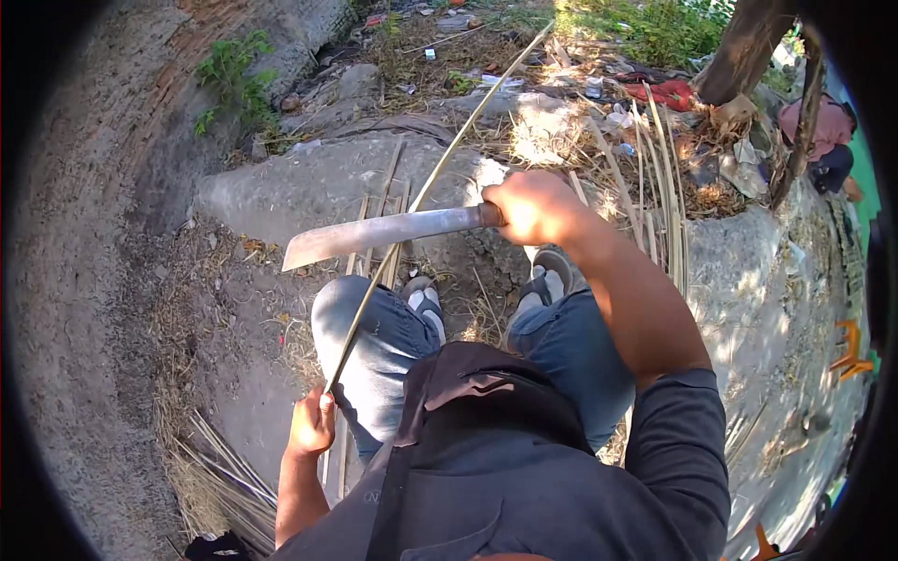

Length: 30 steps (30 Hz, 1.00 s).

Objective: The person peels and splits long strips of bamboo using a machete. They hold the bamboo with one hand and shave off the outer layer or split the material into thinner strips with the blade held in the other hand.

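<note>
My right hand is closed round the handle of a machete, whose broad grey blade points left in front of my knees. Beneath the blade runs a long thin bamboo strip, slanting from beside my left thigh up to the far ground. My left hand grips the strip's near end, with the thumb along it. Blade and strip cross just past my left knee; whether they touch I cannot tell.
Split bamboo strips lean at the far right, and a bundle of strips lies at the near left. A concrete slab spans ahead. Beyond a tree trunk, a person in pink crouches. An orange object stands at right.
</note>
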Tool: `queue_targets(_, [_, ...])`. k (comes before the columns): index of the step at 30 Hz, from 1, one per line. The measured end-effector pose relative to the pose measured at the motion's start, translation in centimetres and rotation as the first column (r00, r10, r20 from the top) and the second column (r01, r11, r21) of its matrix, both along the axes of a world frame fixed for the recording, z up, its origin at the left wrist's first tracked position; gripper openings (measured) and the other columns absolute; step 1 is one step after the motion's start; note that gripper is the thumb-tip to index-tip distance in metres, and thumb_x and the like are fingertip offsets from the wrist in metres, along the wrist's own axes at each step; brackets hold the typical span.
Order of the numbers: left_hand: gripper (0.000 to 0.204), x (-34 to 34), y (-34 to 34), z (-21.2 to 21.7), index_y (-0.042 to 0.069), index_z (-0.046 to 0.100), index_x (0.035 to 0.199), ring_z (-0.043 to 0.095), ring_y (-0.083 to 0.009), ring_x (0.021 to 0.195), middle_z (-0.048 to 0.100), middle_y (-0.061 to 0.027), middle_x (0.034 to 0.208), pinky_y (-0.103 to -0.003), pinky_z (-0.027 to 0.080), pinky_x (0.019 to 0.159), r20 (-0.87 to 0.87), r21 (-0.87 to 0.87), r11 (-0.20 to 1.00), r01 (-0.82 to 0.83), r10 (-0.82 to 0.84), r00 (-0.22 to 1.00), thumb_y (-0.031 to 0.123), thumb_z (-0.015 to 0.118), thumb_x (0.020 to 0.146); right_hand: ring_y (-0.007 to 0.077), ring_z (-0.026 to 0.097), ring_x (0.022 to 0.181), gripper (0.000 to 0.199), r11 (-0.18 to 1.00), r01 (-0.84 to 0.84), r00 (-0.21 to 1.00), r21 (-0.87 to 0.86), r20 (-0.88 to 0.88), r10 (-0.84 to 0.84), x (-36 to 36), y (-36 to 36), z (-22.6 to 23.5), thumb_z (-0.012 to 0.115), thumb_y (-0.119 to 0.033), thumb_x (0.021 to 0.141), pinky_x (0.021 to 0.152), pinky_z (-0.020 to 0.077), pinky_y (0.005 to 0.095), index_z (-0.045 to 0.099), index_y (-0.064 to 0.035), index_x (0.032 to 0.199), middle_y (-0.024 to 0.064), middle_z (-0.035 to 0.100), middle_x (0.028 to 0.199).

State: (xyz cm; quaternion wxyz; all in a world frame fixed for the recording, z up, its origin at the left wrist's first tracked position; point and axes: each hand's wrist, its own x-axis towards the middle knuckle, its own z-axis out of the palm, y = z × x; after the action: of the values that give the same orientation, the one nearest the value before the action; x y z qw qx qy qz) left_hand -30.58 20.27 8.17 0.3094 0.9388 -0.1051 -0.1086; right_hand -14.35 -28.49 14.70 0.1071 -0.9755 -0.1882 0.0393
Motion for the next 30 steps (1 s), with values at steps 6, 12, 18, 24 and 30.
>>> queue_targets(6, [0.047,-0.6,0.6,-1.5,-0.002,0.054,0.082,0.058,-0.0468,0.062,0.055,-0.025,0.065,-0.048,0.045,0.059,0.129,0.015,0.999,0.033,-0.035,0.991,0.037,0.046,0.108,0.0345,0.069,0.075,0.018,0.864,0.288,0.957,0.412,-0.111,-0.266,2.7,-6.5,-3.7,0.068,-0.018,0.081,0.069,0.052,0.0455,0.066,-0.0044,0.093,0.0179,0.068,0.078])
queue_targets(12, [0.049,0.1,0.0,0.1,-0.002,0.059,0.086,0.063,-0.0479,0.068,0.06,-0.0264,0.069,-0.049,0.048,0.062,0.032,0.085,0.996,-0.008,0.006,0.999,0.04,0.045,0.108,0.037,0.07,0.082,0.021,0.977,0.151,0.987,0.147,-0.072,-0.142,1.2,-3.3,-2.3,0.072,-0.023,0.076,0.072,0.0557,0.0478,0.068,-0.0105,0.092,0.015,0.07,0.087])
queue_targets(18, [0.046,-0.6,0.7,-1.6,-0.001,0.056,0.085,0.06,-0.0426,0.059,0.057,-0.0245,0.064,-0.047,0.046,0.058,0.044,0.044,0.998,-0.039,0.037,0.998,0.037,0.046,0.108,0.036,0.071,0.087,0.027,0.994,0.062,0.995,0.094,-0.081,-0.055,2.0,-1.2,-0.2,0.073,-0.026,0.077,0.076,0.0568,0.0459,0.069,-0.0092,0.098,0.0161,0.073,0.092])
queue_targets(24, [0.054,0.1,-0.1,-0.1,-0.003,0.056,0.085,0.059,-0.051,0.063,0.056,-0.0275,0.066,-0.053,0.042,0.058,0.084,0.037,0.999,-0.004,0.001,0.996,0.044,0.041,0.108,0.0356,0.071,0.087,0.027,0.836,0.455,0.889,0.305,-0.195,-0.413,3.7,-7.5,-3.6,0.073,-0.023,0.082,0.076,0.0541,0.0454,0.067,-0.0024,0.099,0.019,0.071,0.089])
queue_targets(30, [0.048,0.1,0.1,0.3,-0.001,0.058,0.084,0.064,-0.0446,0.065,0.06,-0.0236,0.067,-0.048,0.048,0.06,0.048,0.075,0.997,0.011,-0.015,0.999,0.039,0.044,0.108,0.04,0.069,0.088,0.021,0.987,0.153,0.98,0.055,-0.137,-0.144,1.8,-2.0,-1.5,0.069,-0.023,0.082,0.077,0.0551,0.0495,0.069,-0.0123,0.101,0.0176,0.072,0.091])
